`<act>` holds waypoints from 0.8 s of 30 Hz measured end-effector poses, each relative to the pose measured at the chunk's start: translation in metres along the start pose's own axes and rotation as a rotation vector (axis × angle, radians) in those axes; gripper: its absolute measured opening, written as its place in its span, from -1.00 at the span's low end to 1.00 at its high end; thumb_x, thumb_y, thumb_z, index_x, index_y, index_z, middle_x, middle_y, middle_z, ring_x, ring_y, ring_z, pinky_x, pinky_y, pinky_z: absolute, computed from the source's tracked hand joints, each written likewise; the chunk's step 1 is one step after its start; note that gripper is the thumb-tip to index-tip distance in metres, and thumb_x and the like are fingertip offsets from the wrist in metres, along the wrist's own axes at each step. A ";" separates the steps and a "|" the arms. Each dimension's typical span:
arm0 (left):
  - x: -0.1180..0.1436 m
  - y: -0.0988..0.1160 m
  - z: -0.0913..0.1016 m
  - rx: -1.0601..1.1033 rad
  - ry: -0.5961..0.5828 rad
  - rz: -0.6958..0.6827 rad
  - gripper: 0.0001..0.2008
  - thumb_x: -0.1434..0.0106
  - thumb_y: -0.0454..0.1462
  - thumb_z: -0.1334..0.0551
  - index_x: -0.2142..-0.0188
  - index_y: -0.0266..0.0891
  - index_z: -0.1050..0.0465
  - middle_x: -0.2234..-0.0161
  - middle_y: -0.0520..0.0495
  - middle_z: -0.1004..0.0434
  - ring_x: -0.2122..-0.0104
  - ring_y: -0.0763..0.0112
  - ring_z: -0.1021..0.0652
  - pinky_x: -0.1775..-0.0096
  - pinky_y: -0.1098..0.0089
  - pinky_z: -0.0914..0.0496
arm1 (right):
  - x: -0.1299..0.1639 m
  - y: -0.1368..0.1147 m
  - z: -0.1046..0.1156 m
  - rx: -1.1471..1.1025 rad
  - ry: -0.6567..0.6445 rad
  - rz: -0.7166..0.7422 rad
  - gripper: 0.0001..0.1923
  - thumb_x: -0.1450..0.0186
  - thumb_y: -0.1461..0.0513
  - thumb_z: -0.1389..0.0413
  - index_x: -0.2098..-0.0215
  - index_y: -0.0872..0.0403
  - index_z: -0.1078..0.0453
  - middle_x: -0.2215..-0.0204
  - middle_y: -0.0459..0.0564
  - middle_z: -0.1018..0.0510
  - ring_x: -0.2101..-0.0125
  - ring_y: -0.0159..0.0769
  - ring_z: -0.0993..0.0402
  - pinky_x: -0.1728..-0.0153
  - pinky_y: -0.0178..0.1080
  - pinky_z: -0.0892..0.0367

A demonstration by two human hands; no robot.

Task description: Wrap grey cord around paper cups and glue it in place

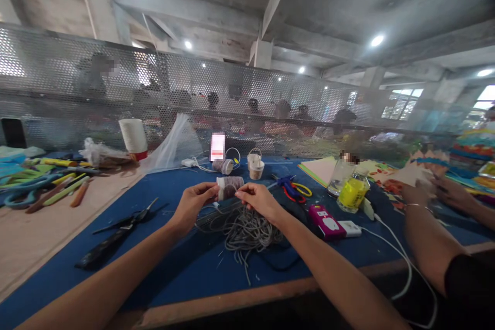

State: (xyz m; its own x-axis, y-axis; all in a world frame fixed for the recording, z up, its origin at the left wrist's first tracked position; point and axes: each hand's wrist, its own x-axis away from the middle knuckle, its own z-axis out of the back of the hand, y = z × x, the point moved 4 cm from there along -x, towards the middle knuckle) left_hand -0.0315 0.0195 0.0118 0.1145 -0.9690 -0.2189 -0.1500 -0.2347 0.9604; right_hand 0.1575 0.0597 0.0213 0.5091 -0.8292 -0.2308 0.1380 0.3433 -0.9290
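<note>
Between my hands, a small paper cup [230, 187] lies on its side in the air, white at one end and wrapped in grey cord. My left hand [193, 204] is closed, its thumb and fingers gripping the white end. At the other end, my right hand [263, 203] is closed in a pinch, seemingly on the grey cord at the cup's side; the fingers partly cover that spot. Below on the blue mat [170, 263] lies a loose tangle of grey cord [251, 234]. Beyond stand a small bucket-shaped cup with a handle [256, 166] and another wrapped cup [223, 166].
Black pliers [119, 232] lie left of my arm. Right are blue-and-red scissors [289, 188], a magenta power bank [327, 223] with a white cable, and a yellow-labelled jar [353, 192]. Stacked paper cups [133, 136] stand far left. A co-worker's hands [419, 191] handle paper cutouts.
</note>
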 end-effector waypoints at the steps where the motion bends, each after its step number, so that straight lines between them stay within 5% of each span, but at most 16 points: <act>1: 0.001 0.000 -0.001 -0.011 -0.012 0.011 -0.69 -0.02 -0.13 -0.39 0.29 -0.29 -0.58 0.34 -0.10 -0.61 0.36 0.34 -0.54 0.17 0.30 -0.40 | 0.000 -0.003 0.003 0.057 0.041 0.041 -0.74 -0.20 0.06 -0.15 0.31 0.11 -0.44 0.56 -0.16 -0.43 0.63 -0.52 -0.27 0.56 -0.41 -0.20; 5: 0.004 0.001 -0.005 -0.039 -0.057 0.034 -0.72 -0.05 -0.14 -0.37 0.28 -0.27 -0.58 0.34 -0.08 -0.61 0.35 0.35 -0.54 0.18 0.34 -0.40 | 0.005 -0.017 0.009 0.259 0.187 0.225 -0.75 -0.24 0.06 -0.10 0.34 0.08 -0.46 0.47 -0.11 -0.50 0.47 -0.42 -0.37 0.40 -0.37 -0.24; 15: 0.010 0.002 -0.015 -0.129 -0.180 0.062 -0.78 -0.09 -0.15 -0.34 0.34 -0.25 -0.58 0.42 -0.02 -0.58 0.42 0.43 -0.51 0.26 0.44 -0.36 | 0.010 -0.032 0.017 0.447 0.387 0.399 -0.80 -0.25 0.10 -0.13 0.38 0.05 -0.48 0.41 -0.06 -0.49 0.33 -0.33 -0.38 0.23 -0.32 -0.27; 24: 0.013 0.004 -0.020 -0.146 -0.210 0.097 -0.78 -0.06 -0.14 -0.35 0.39 -0.27 -0.57 0.42 -0.05 -0.59 0.41 0.38 -0.52 0.25 0.39 -0.36 | 0.008 -0.031 0.019 0.446 0.433 0.417 -0.84 -0.24 0.13 -0.14 0.39 0.03 -0.48 0.38 -0.07 -0.54 0.26 -0.30 -0.39 0.13 -0.27 -0.24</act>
State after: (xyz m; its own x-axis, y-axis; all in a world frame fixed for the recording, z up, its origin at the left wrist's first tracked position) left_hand -0.0107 0.0076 0.0160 -0.1021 -0.9848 -0.1407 -0.0057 -0.1409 0.9900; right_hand 0.1733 0.0502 0.0540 0.2276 -0.6592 -0.7167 0.3854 0.7369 -0.5554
